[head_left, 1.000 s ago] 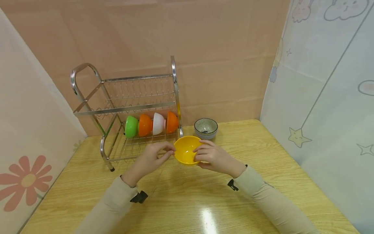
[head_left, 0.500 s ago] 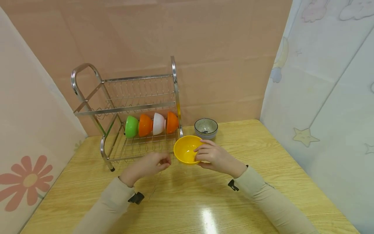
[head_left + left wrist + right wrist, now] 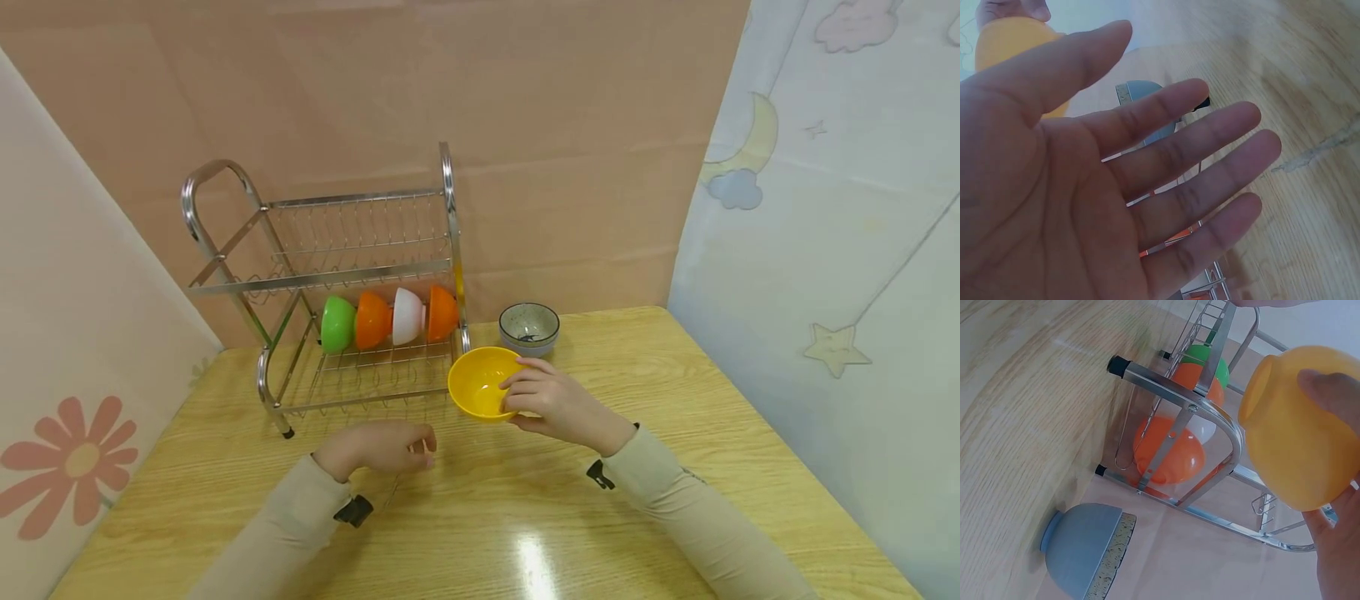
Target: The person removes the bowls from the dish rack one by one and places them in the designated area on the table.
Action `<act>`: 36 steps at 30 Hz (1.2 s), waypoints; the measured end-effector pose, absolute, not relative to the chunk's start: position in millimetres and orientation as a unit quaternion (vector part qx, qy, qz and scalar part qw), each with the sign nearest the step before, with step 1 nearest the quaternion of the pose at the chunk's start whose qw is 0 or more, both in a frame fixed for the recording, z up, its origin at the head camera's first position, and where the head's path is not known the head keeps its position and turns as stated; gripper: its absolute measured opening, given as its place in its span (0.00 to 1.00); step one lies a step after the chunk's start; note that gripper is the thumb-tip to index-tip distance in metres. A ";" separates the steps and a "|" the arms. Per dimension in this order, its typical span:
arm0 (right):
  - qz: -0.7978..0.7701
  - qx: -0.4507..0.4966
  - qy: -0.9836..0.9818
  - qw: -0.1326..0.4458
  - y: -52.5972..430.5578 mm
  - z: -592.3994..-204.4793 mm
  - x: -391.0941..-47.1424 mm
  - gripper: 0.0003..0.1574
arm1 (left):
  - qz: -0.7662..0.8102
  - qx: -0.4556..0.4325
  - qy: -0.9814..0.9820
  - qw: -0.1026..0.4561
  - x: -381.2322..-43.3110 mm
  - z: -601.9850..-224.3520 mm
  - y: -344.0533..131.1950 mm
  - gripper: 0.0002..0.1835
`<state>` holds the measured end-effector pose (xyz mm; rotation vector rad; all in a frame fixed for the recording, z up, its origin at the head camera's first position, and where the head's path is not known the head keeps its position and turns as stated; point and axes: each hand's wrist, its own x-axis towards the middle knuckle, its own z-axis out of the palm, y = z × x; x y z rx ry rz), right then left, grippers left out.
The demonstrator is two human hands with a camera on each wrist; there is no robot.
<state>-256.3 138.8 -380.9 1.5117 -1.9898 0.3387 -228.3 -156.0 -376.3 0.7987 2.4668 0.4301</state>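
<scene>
Yellow bowl (image 3: 474, 385) above the worktop (image 3: 637, 500), mouth facing up toward the head camera; the right hand's grip (image 3: 551, 404) pinches its rim. Left hand (image 3: 382, 446) empty, fingers extended. Right wrist view: bowl's foot (image 3: 1257, 390), hidden in head view.

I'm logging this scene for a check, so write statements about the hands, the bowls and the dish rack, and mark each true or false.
1. The right hand holds the yellow bowl. True.
2. The left hand grips the yellow bowl too. False: it holds nothing.
3. The white bowl sits between two orange bowls. True.
4. The gray speckled bowl stands in the dish rack. False: it stands on the wooden table.
</scene>
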 end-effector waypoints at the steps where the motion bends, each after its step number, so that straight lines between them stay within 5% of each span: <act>1: 0.125 0.571 -0.751 0.306 139.1 -380.9 -256.6 0.16 | 0.158 0.294 0.908 0.254 -228.7 -376.6 -156.1 0.14; 20: 0.100 0.524 -0.792 0.297 166.2 -366.5 -270.3 0.17 | 0.170 0.288 0.904 0.266 -229.8 -374.2 -157.5 0.16; 36: 0.055 0.444 -0.882 0.146 171.8 -387.9 -281.0 0.14 | 0.157 0.285 0.907 0.266 -230.6 -372.3 -154.1 0.15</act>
